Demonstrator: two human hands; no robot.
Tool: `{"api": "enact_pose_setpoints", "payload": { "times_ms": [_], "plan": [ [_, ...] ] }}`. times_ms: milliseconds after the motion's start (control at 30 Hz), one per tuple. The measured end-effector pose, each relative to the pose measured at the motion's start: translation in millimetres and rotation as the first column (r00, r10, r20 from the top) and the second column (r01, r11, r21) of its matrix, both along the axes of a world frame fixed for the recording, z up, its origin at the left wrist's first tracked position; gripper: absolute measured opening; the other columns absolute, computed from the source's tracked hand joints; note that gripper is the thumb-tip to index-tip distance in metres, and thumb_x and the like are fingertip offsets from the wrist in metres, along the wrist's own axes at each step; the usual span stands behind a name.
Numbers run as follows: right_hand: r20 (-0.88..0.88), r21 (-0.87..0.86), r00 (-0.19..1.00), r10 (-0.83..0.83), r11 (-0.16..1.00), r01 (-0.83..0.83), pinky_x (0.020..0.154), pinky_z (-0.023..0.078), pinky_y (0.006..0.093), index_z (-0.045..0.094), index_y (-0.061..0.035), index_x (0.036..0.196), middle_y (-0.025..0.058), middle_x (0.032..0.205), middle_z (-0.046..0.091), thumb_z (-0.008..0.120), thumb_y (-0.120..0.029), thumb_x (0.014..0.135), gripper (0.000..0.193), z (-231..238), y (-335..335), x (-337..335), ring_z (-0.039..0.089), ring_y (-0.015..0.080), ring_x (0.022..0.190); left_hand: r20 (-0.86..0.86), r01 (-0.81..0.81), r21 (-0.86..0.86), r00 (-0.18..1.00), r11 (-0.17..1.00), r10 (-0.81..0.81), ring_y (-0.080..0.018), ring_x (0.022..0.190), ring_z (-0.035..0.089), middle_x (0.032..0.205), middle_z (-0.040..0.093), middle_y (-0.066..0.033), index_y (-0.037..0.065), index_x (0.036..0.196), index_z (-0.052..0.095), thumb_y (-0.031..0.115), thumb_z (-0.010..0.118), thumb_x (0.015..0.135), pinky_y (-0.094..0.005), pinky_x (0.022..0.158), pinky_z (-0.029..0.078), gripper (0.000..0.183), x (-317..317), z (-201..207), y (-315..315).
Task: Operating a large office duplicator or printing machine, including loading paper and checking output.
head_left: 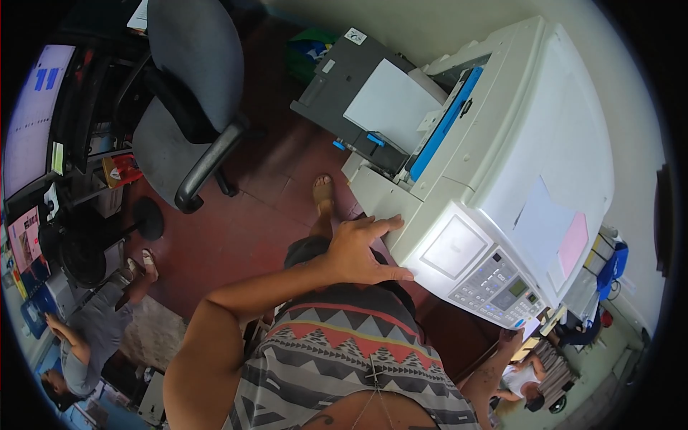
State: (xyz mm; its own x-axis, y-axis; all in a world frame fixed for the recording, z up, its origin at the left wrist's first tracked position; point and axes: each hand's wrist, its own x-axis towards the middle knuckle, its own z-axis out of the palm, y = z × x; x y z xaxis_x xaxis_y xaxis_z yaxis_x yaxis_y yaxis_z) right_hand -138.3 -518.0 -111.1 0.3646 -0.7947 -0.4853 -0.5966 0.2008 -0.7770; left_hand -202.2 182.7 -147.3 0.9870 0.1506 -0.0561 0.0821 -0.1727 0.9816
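A large white copier (437, 183) with a control panel (494, 290) of grey buttons and a small screen stands in front of me. My left hand (360, 251) is open, thumb and fingers spread against the copier's near left corner. Nothing shows in its grasp. Close to the panel's right end, by a blue button (519, 324), is my right hand (510, 338). It is small in view and its fingers are mostly hidden, so I cannot tell whether it holds anything. White sheets (390, 104) lie on the dark grey paper tray (344, 79) at the copier's left side.
A grey office chair (193, 72) stands on the red floor (251, 208) to the left, near lit monitors (36, 122). One person (93, 351) is at a desk lower left, another (523, 376) lower right. White and pink papers (573, 246) rest on the copier's lid.
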Motion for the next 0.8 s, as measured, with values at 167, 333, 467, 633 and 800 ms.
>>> {"api": "enact_pose_setpoints", "payload": {
  "times_ms": [167, 333, 467, 633, 800],
  "plan": [
    [0.033, 0.001, 0.996, -0.082, 0.997, 0.082, 0.097, 0.053, 0.0458, 0.060, -0.0182, 0.131, 0.0022, 0.125, 0.066, 0.056, -0.040, 0.104, 0.035, -1, 0, 0, 0.064, 0.0257, 0.113, 0.090, -0.004, 0.047, 0.996, 0.999, 0.000, -0.0279, 0.086, 0.072, 0.103, 0.073, -0.0205, -0.008, 0.125, 0.065, 0.044, 0.098, 0.057, -0.0362, 0.082, 0.057, 0.091, 5, -4, 6],
    [0.082, -0.007, 0.996, -0.033, 0.999, 0.033, 0.098, 0.053, 0.0479, 0.059, -0.0128, 0.133, 0.0068, 0.127, 0.065, 0.054, -0.038, 0.106, 0.038, 0, -6, 0, 0.062, 0.0273, 0.118, 0.176, 0.000, 0.020, 0.984, 1.000, -0.003, -0.0348, 0.104, 0.072, 0.120, 0.071, -0.0223, -0.005, 0.125, 0.065, 0.051, 0.098, 0.052, -0.0464, 0.099, 0.054, 0.097, 11, -16, 13],
    [0.029, -0.035, 0.997, -0.068, 0.997, 0.069, 0.100, 0.052, 0.0514, 0.060, -0.0107, 0.131, 0.0094, 0.129, 0.063, 0.055, -0.036, 0.103, 0.038, 0, -24, -4, 0.060, 0.0292, 0.117, 0.155, 0.065, -0.017, 0.986, 0.998, -0.062, -0.0354, 0.112, 0.070, 0.127, 0.068, -0.0218, -0.005, 0.126, 0.064, 0.055, 0.097, 0.049, -0.0523, 0.103, 0.052, 0.103, 18, -34, 20],
    [0.056, 0.023, 0.998, 0.024, 0.999, -0.025, 0.102, 0.049, 0.0457, 0.057, -0.0048, 0.135, 0.0125, 0.133, 0.061, 0.054, -0.039, 0.104, 0.046, 2, -31, -7, 0.058, 0.0305, 0.121, 0.442, 0.135, 0.153, 0.877, 0.979, -0.190, -0.0361, 0.117, 0.067, 0.135, 0.063, -0.0239, -0.004, 0.134, 0.060, 0.064, 0.089, 0.054, -0.0469, 0.100, 0.055, 0.109, 34, -79, 29],
    [-0.055, -0.143, 0.998, -0.013, 0.990, 0.005, 0.105, 0.049, 0.0453, 0.055, -0.0048, 0.140, 0.0140, 0.138, 0.058, 0.056, -0.038, 0.104, 0.048, 11, -23, -5, 0.057, 0.0304, 0.124, 0.407, 0.186, 0.140, 0.885, 0.973, -0.228, -0.0377, 0.122, 0.064, 0.141, 0.058, -0.0252, -0.005, 0.140, 0.054, 0.063, 0.088, 0.053, -0.0433, 0.102, 0.054, 0.116, 40, -122, 28]
  ]
}}
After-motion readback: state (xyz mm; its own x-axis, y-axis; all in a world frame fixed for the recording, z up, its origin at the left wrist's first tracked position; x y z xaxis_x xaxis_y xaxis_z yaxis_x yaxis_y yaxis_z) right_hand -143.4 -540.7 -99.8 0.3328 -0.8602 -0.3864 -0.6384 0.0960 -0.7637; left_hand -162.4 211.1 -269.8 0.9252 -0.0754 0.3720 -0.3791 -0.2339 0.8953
